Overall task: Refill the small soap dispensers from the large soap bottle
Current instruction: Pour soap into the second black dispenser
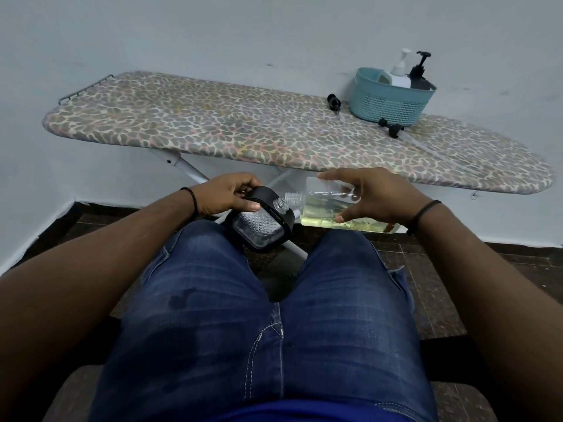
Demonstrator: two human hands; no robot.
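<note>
Necks nearly meet over my lap: my right hand grips the large soap bottle lying sideways, mouth pointing left at the small dispenser gripped tilted by my left hand.

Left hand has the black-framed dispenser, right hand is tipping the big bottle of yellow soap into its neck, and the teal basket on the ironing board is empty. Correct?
Not quite: the teal basket is not empty. The head view shows a white pump bottle and a black pump bottle standing in it. The rest holds: the left hand grips the black-framed dispenser, and the right hand tips the large bottle.
</note>
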